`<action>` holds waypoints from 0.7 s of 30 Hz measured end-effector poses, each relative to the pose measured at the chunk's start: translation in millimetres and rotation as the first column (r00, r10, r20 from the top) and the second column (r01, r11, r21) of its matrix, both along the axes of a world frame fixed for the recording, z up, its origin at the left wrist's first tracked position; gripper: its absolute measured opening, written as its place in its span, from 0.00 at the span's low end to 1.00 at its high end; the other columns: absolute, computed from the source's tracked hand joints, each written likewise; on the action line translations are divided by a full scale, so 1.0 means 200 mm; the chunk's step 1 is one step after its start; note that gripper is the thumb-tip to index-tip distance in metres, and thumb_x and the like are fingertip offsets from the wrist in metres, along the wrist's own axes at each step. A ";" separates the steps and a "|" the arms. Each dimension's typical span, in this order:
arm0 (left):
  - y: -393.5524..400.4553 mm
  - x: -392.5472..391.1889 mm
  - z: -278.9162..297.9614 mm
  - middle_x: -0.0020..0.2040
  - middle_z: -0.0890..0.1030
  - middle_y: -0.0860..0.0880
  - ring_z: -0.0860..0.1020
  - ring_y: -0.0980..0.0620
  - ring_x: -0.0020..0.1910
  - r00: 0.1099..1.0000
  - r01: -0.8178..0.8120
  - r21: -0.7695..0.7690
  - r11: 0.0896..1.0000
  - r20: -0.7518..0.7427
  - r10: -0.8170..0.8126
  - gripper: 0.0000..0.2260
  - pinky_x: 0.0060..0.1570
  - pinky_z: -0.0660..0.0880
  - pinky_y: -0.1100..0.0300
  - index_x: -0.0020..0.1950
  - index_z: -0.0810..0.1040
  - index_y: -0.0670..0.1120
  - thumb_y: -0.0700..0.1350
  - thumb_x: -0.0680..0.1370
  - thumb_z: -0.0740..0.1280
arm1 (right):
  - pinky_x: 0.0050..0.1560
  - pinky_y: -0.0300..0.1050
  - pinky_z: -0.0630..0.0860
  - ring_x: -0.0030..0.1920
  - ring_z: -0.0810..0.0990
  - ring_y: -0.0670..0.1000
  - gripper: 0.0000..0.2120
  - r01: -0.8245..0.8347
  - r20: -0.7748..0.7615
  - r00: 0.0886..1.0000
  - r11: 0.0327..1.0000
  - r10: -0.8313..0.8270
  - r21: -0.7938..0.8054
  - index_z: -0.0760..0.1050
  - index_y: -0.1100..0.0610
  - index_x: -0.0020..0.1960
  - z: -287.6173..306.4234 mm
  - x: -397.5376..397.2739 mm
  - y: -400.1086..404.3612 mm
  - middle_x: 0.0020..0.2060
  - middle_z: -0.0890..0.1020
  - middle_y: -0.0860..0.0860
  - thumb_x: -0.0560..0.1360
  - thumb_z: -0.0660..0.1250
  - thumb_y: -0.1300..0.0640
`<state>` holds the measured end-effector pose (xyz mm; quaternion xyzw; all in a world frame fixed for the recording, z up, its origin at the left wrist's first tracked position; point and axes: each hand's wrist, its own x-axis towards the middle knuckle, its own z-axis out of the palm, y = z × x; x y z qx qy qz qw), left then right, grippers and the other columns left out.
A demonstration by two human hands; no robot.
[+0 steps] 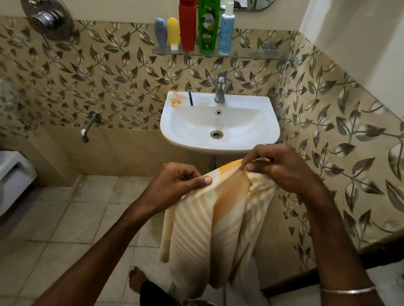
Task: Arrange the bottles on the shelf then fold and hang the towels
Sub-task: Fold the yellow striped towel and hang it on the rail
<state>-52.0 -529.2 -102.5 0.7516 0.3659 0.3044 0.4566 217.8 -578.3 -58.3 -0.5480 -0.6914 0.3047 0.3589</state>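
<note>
Lower centre: left hand [182, 180] and right hand [279, 166] each pinch the striped yellow towel's [215, 221] top edge, fingers curled; towel hangs below the washbasin [267, 134]

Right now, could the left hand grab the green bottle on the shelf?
Probably not yet. The left hand pinches the striped towel, as does the right hand, and the green bottle stands behind the sink.

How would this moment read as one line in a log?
stage: towel folding | left hand: pinching towel edge | right hand: pinching towel edge | bottles: upright on shelf
</note>
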 end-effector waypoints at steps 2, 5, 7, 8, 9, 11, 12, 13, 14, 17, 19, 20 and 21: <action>0.00 -0.03 -0.01 0.31 0.82 0.54 0.76 0.61 0.32 1.000 -0.011 -0.005 1.000 -0.004 0.011 0.11 0.34 0.70 0.62 0.36 0.84 0.48 0.52 0.75 0.75 | 0.52 0.44 0.79 0.48 0.85 0.50 0.06 0.077 -0.017 0.997 0.997 -0.076 0.028 0.86 0.59 0.47 0.00 0.07 0.00 0.43 0.87 0.52 0.73 0.73 0.68; 0.00 -0.03 0.01 0.32 0.83 0.53 0.76 0.61 0.32 1.000 -0.022 0.018 1.000 0.002 0.022 0.09 0.34 0.71 0.62 0.37 0.84 0.49 0.52 0.74 0.74 | 0.50 0.44 0.77 0.48 0.84 0.48 0.07 0.139 0.008 0.990 0.990 -0.139 0.030 0.86 0.57 0.46 -0.02 0.09 0.01 0.43 0.87 0.52 0.74 0.73 0.67; 0.00 -0.02 0.03 0.33 0.84 0.51 0.78 0.59 0.33 1.000 -0.026 0.038 0.999 0.008 0.025 0.08 0.33 0.72 0.61 0.38 0.85 0.49 0.50 0.75 0.75 | 0.54 0.49 0.78 0.50 0.83 0.48 0.07 0.127 0.018 0.992 0.992 -0.127 0.008 0.85 0.56 0.45 -0.03 0.06 0.01 0.46 0.86 0.51 0.73 0.74 0.67; 0.00 -0.01 0.04 0.34 0.84 0.50 0.79 0.58 0.33 1.000 -0.022 0.047 0.999 0.014 0.021 0.07 0.34 0.73 0.60 0.39 0.85 0.48 0.49 0.75 0.75 | 0.58 0.51 0.79 0.53 0.83 0.48 0.07 0.098 0.000 0.995 0.995 -0.098 -0.010 0.85 0.56 0.45 -0.04 0.04 0.00 0.49 0.86 0.51 0.73 0.74 0.67; 0.00 0.00 0.06 0.35 0.85 0.50 0.80 0.57 0.33 1.000 -0.012 0.052 0.999 0.017 0.012 0.07 0.34 0.75 0.59 0.40 0.86 0.47 0.48 0.75 0.75 | 0.61 0.50 0.78 0.57 0.82 0.46 0.08 0.056 -0.020 0.998 0.998 -0.056 -0.031 0.85 0.56 0.45 -0.03 0.02 -0.01 0.53 0.85 0.51 0.73 0.74 0.68; -0.01 0.02 0.08 0.36 0.86 0.50 0.83 0.54 0.35 0.999 0.025 0.058 0.998 0.020 -0.026 0.06 0.35 0.77 0.57 0.42 0.86 0.46 0.48 0.75 0.74 | 0.64 0.44 0.76 0.63 0.78 0.42 0.09 -0.058 -0.009 0.998 0.997 0.058 -0.050 0.85 0.55 0.45 -0.02 -0.06 -0.03 0.61 0.82 0.48 0.73 0.74 0.67; -0.01 0.02 0.09 0.36 0.86 0.50 0.82 0.54 0.35 0.998 0.051 0.068 0.996 0.020 -0.052 0.05 0.35 0.77 0.57 0.42 0.86 0.47 0.47 0.75 0.74 | 0.64 0.41 0.75 0.65 0.77 0.40 0.08 -0.120 0.002 0.993 0.991 0.120 -0.056 0.85 0.55 0.46 -0.02 -0.11 -0.03 0.63 0.81 0.47 0.73 0.73 0.67; -0.01 0.03 0.10 0.36 0.85 0.51 0.81 0.54 0.34 0.997 0.076 0.085 0.993 0.018 -0.078 0.04 0.34 0.76 0.58 0.42 0.86 0.47 0.46 0.75 0.74 | 0.63 0.39 0.75 0.65 0.77 0.41 0.07 -0.178 -0.002 0.984 0.982 0.178 -0.063 0.85 0.56 0.47 -0.03 -0.15 -0.03 0.64 0.81 0.47 0.74 0.73 0.67; 0.00 0.03 0.10 0.36 0.85 0.50 0.80 0.51 0.32 0.996 0.091 0.101 0.991 0.013 -0.093 0.04 0.33 0.76 0.56 0.42 0.86 0.47 0.46 0.75 0.75 | 0.63 0.41 0.76 0.64 0.78 0.42 0.06 -0.221 -0.021 0.975 0.973 0.220 -0.069 0.85 0.58 0.47 -0.04 -0.19 -0.02 0.62 0.82 0.48 0.74 0.73 0.66; 0.00 0.01 0.11 0.36 0.85 0.48 0.81 0.51 0.33 0.996 0.084 0.093 0.992 0.018 -0.086 0.04 0.35 0.76 0.55 0.42 0.87 0.46 0.45 0.74 0.75 | 0.56 0.51 0.78 0.52 0.84 0.49 0.04 -0.225 -0.075 0.973 0.970 0.219 -0.087 0.84 0.60 0.49 -0.06 -0.24 0.00 0.47 0.86 0.52 0.74 0.72 0.63; 0.00 -0.02 0.11 0.34 0.85 0.53 0.80 0.59 0.34 0.997 0.082 0.081 0.993 0.006 -0.083 0.03 0.34 0.74 0.61 0.41 0.86 0.48 0.46 0.74 0.76 | 0.55 0.49 0.79 0.50 0.84 0.49 0.04 -0.197 -0.069 0.979 0.978 0.192 -0.076 0.84 0.59 0.48 -0.05 -0.23 0.01 0.45 0.87 0.50 0.74 0.72 0.64; -0.01 -0.02 0.11 0.33 0.84 0.55 0.79 0.61 0.33 0.997 0.083 0.091 0.992 -0.019 -0.081 0.03 0.34 0.73 0.63 0.41 0.86 0.50 0.46 0.74 0.75 | 0.55 0.48 0.79 0.49 0.84 0.48 0.05 -0.183 -0.045 0.983 0.981 0.180 -0.059 0.85 0.58 0.48 -0.05 -0.23 0.01 0.45 0.87 0.49 0.74 0.72 0.64; -0.01 -0.03 0.10 0.32 0.83 0.57 0.78 0.62 0.32 0.997 0.076 0.102 0.992 -0.043 -0.072 0.04 0.33 0.72 0.64 0.40 0.85 0.51 0.47 0.74 0.75 | 0.54 0.46 0.78 0.49 0.84 0.48 0.05 -0.169 -0.020 0.986 0.985 0.168 -0.039 0.85 0.57 0.47 -0.04 -0.22 0.02 0.44 0.87 0.48 0.74 0.73 0.65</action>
